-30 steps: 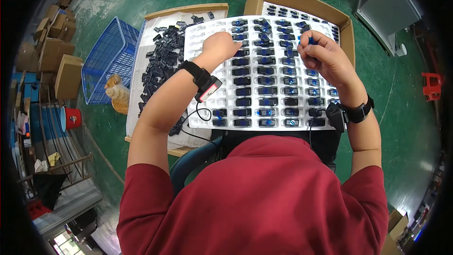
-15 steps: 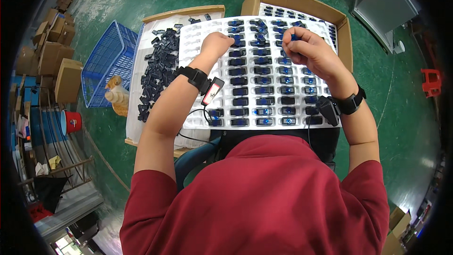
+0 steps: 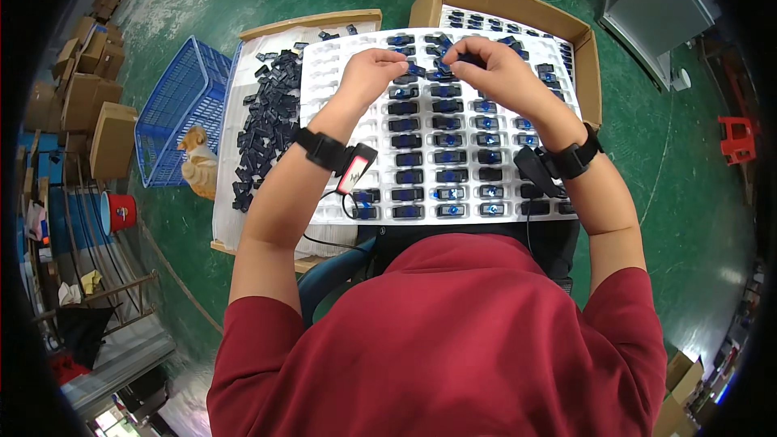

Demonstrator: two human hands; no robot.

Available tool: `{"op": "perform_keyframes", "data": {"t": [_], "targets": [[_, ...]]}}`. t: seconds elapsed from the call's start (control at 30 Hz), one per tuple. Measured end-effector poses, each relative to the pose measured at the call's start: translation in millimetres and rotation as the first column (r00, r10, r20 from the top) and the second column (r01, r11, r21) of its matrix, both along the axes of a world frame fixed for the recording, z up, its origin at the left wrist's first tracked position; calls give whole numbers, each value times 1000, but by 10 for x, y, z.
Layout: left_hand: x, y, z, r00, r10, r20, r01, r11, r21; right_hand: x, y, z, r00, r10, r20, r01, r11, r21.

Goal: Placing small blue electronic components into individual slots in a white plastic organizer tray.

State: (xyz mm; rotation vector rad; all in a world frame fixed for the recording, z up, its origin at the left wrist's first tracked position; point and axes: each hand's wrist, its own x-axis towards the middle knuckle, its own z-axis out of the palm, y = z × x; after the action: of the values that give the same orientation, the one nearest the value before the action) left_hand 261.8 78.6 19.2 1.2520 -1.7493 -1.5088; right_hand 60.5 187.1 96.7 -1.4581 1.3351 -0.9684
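A white moulded tray point(image 3: 320, 109) holds rows of small black rectangular devices point(image 3: 447, 123) with blue faces, too small to name by kind. Over its upper part my left hand point(image 3: 368, 77) is closed in a pinch at one small black device point(image 3: 416, 70) with a blue face. Just to the right, my right hand point(image 3: 498, 77) is also closed, thumb and fingertips together; something small and blue shows by its fingers, mostly hidden. The two hands are close, fingertips facing each other. Several devices lie loose and askew near the right fingertips.
Left of the tray lies a heap of black pieces point(image 3: 265, 113) on a white surface in a shallow carton. Behind stands an open cardboard box point(image 3: 587, 73) with more filled trays. A blue basket point(image 3: 182, 105), an orange-and-white cat point(image 3: 198, 170) and a red stool point(image 3: 736, 140) are around.
My right hand has moved left and slightly down, close to the left hand. My left hand has shifted a little right, and a device now shows at its fingertips.
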Motion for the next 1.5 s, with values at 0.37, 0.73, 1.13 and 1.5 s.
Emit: {"op": "perform_keyframes", "data": {"t": [0.37,0.73,1.13,1.5], "targets": [[44,458,645,962,-135,-238,134,991,-19,161,-64,-58,945,-83,-315,-33,937,-348],[346,344,718,975,-99,-197,77,990,-118,191,-21,-19,992,-79,-103,50,966,-255],[1822,685,602,846,-13,532,159,960,-229,-65,42,1,999,-11,36,16,989,-150],[1289,1179,67,553,-500,666,826,431,-362,158,122,87,986,-18,-167,-3,992,-123]]}}
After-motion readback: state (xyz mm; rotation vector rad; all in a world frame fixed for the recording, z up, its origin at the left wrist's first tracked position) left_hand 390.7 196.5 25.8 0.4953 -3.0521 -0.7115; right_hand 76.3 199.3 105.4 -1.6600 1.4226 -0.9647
